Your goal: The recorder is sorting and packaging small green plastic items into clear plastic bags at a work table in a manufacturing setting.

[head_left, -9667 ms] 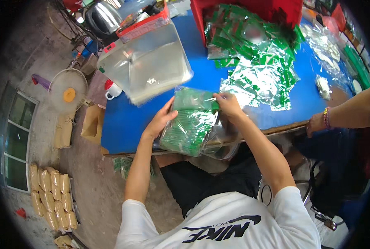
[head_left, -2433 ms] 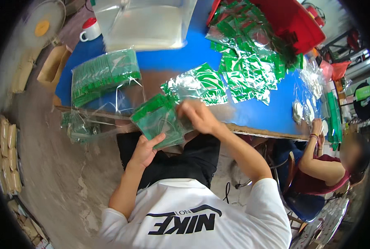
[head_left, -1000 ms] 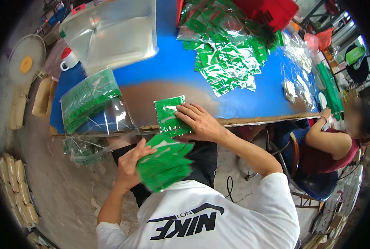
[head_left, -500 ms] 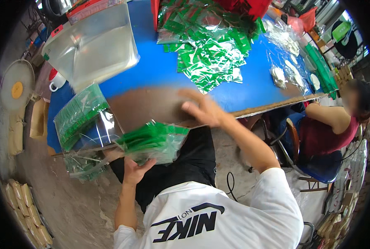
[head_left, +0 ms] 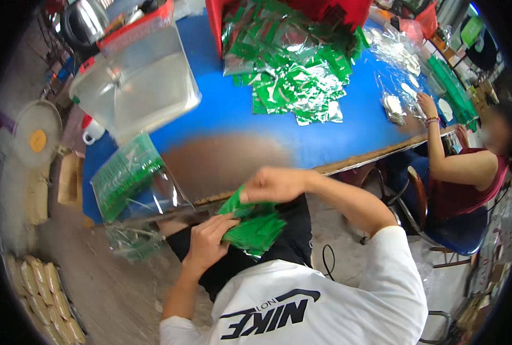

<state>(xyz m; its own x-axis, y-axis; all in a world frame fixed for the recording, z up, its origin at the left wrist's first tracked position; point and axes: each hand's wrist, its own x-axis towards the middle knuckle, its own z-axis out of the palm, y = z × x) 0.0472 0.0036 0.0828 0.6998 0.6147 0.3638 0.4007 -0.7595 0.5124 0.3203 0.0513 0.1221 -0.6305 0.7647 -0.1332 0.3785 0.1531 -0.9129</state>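
Over my lap, just off the table's near edge, my left hand (head_left: 207,242) is closed on a stack of green plastic packets (head_left: 257,234), whose far ends fan out to the right. My right hand (head_left: 272,185) is at the upper end of the same stack, its fingers curled in a pinch on the green film. How many packets lie between those fingers is hidden. Left of my hands, a clear bag filled with green packets (head_left: 128,172) rests at the table edge. Another clear plastic bag (head_left: 132,240) hangs below it.
On the blue table (head_left: 210,129) lies a heap of green packets (head_left: 302,86) spilling from a red container (head_left: 214,26). Clear plastic sheets (head_left: 146,86) and a white mug (head_left: 93,130) are at left. A co-worker (head_left: 468,164) sits at right, one hand by white pieces (head_left: 392,108).
My right hand has come down from above the table and closed on the packets. My left hand has shifted right with the stack. The co-worker's arm now reaches onto the table.
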